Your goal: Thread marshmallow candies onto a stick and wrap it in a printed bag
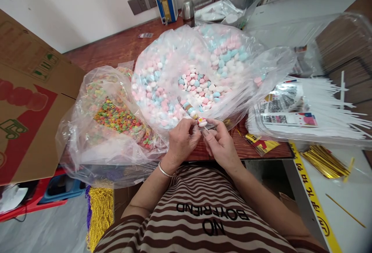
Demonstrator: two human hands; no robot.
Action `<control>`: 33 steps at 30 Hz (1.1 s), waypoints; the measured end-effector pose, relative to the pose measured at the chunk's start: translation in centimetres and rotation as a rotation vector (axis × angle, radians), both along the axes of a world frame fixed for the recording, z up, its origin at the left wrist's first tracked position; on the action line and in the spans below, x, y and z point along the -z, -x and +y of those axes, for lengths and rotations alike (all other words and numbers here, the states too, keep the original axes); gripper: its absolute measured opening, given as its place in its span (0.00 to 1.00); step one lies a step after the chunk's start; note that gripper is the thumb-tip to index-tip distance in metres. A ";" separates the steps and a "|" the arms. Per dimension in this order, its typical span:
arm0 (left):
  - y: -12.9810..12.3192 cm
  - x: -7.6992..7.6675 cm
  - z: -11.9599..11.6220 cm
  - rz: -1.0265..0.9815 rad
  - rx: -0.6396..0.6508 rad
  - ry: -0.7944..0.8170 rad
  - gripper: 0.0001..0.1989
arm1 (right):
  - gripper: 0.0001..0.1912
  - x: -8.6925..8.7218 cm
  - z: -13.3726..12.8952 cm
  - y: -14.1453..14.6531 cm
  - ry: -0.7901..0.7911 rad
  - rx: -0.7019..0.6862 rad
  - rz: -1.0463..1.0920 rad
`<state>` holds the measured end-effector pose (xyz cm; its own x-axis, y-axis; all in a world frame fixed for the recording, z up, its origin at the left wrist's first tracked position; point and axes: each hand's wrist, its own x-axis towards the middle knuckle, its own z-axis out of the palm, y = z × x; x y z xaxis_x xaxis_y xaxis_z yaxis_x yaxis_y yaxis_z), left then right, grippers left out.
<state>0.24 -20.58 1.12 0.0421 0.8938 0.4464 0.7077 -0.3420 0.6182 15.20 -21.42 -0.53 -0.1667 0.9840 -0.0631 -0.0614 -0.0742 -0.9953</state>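
A slim clear candy packet (189,109), with coloured candies inside and a gathered upper end, tilts up and left between my hands. Its lower end carries a small white, red and yellow piece (201,122). My left hand (183,138) is closed in a pinch at this lower end. Opposite it, my right hand (220,141) has thumb and forefinger closed about the same end, where a thin white bit shows between them. Just beyond my fingers lies a large open plastic bag of pink, white and blue candies (197,82).
To the left are a bag of small colourful ring candies (116,117) and a cardboard carton (31,102). At right, a clear tray holds many white sticks (325,105); gold twist ties (325,162) lie below it. A blue box (166,3) and metal flask (188,11) stand behind.
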 end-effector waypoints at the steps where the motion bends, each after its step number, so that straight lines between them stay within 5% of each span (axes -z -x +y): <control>1: 0.1 -0.1 0.0 0.031 0.037 -0.011 0.04 | 0.24 -0.1 0.1 -0.2 0.051 -0.071 0.052; 5: 0.6 -0.2 -0.1 0.125 0.166 -0.030 0.03 | 0.22 -0.3 0.4 -1.1 0.173 -0.292 0.136; 11: 1.3 0.3 -0.3 0.189 0.272 -0.032 0.04 | 0.22 0.6 0.6 -1.5 0.311 -0.367 0.229; 17: 1.2 0.6 -0.6 0.253 0.271 -0.056 0.04 | 0.19 1.3 0.6 -0.3 0.437 -0.222 0.370; 25: 0.5 1.0 -1.6 0.447 0.171 -0.153 0.04 | 0.20 1.9 -0.1 1.1 0.391 -0.070 0.332; 33: 0.1 2.1 -2.0 0.195 0.086 -0.110 0.04 | 0.15 0.7 0.2 0.6 0.317 -0.084 0.245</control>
<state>0.10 -22.62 -1.02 0.2108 0.8297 0.5169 0.7757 -0.4638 0.4280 14.55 -21.22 -1.22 -0.2937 0.9043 -0.3099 -0.2744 -0.3903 -0.8789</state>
